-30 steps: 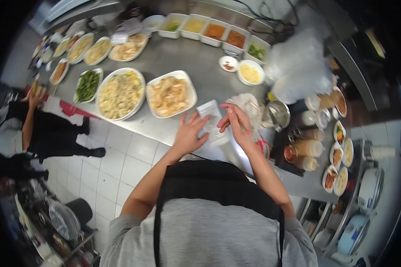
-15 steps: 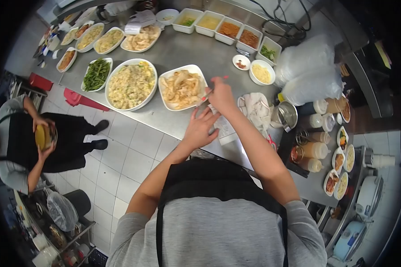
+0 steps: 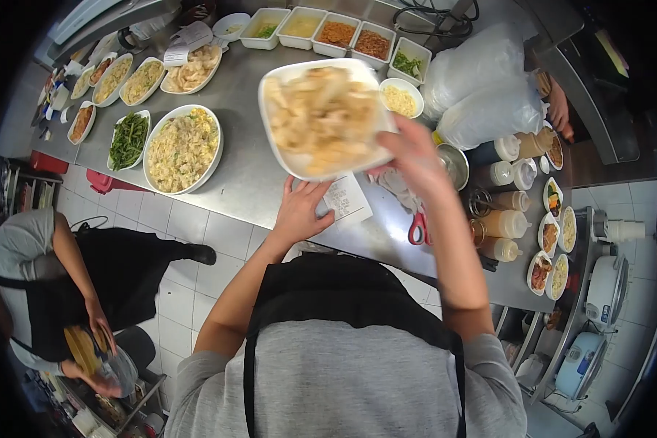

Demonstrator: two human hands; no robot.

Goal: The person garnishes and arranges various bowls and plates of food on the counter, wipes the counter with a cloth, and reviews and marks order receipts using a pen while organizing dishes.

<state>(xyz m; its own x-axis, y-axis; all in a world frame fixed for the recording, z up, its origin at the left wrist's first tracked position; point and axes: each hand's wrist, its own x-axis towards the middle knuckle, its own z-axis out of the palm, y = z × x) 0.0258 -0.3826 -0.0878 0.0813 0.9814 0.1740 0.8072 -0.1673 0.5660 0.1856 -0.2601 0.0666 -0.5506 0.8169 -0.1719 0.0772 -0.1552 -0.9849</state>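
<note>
My right hand (image 3: 414,155) grips the right rim of a white square dish (image 3: 274,157) and holds it above the counter. Pale, browned sliced food (image 3: 325,109) fills the dish; it is blurred and I cannot name it. Below the dish, my left hand (image 3: 301,209) lies at the counter's front edge, fingers apart. Its fingertips touch or lie beside the left edge of a printed receipt (image 3: 349,198). A white cloth (image 3: 398,193) and red-handled scissors (image 3: 418,228) lie on the counter near my right forearm.
On the left stand a large bowl of fried rice (image 3: 184,150) and a dish of green vegetables (image 3: 129,141). Several toppings tubs (image 3: 336,33) line the back. Plastic bags (image 3: 482,87) and sauce bottles (image 3: 507,224) stand right. A co-worker (image 3: 25,263) bends at the lower left.
My right hand has let the red-ended pen out of view and lifted the dish off the counter. The receipt shows more fully beside my left hand. The co-worker has bent lower.
</note>
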